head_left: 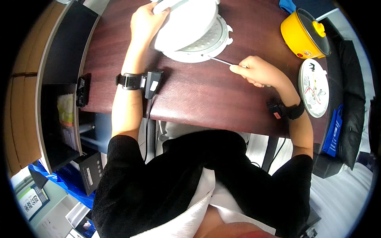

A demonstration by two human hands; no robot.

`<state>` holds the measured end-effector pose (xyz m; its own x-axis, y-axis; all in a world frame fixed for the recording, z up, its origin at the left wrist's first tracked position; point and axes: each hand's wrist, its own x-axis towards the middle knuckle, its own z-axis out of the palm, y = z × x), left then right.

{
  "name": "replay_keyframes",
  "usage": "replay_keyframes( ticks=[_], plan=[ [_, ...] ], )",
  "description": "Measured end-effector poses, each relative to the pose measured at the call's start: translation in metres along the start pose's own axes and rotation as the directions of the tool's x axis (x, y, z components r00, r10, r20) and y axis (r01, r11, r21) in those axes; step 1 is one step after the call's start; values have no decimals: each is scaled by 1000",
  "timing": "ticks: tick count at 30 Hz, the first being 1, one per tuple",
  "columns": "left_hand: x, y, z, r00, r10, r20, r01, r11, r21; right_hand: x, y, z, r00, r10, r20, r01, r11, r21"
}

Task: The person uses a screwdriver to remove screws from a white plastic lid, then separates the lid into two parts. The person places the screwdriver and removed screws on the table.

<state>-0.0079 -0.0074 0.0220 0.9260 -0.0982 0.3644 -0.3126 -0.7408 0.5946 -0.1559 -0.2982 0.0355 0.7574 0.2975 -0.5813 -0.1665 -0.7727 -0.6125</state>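
At the far side of the table, my left hand (pixel 147 22) grips the rim of a white round appliance shell (pixel 186 27). The shell is tilted over a pale grey round plate with rows of dimples or holes (pixel 212 37), which has small tabs on its edge. My right hand (pixel 256 71) is closed around a thin metal-shafted screwdriver (pixel 220 60); its handle is mostly hidden in my fingers. The shaft's tip reaches the near edge of the round plate. Whether it touches a screw there is too small to tell.
A yellow electric pot (pixel 298 35) with a dark lid stands at the far right of the dark red table (pixel 198 95). Nearer lies a white oval base (pixel 313 89) with coloured wires. A shelf unit (pixel 59 79) borders the left side. Cables hang from both wrist devices.
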Motion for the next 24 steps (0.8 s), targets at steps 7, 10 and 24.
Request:
replay_keyframes(
  ticks=[7,10,24],
  plan=[
    [10,-29,-13,997,69,35,-74,981,180,-10,28,-11,998,-18,52,4,965,262],
    [9,-34,-22,995,34,98,-53,980,194,-13,45,-13,999,-49,15,38,905,425],
    [-10,-80,-87,974,-141,180,101,971,217,-18,76,-17,969,-241,-59,215,693,688]
  ],
)
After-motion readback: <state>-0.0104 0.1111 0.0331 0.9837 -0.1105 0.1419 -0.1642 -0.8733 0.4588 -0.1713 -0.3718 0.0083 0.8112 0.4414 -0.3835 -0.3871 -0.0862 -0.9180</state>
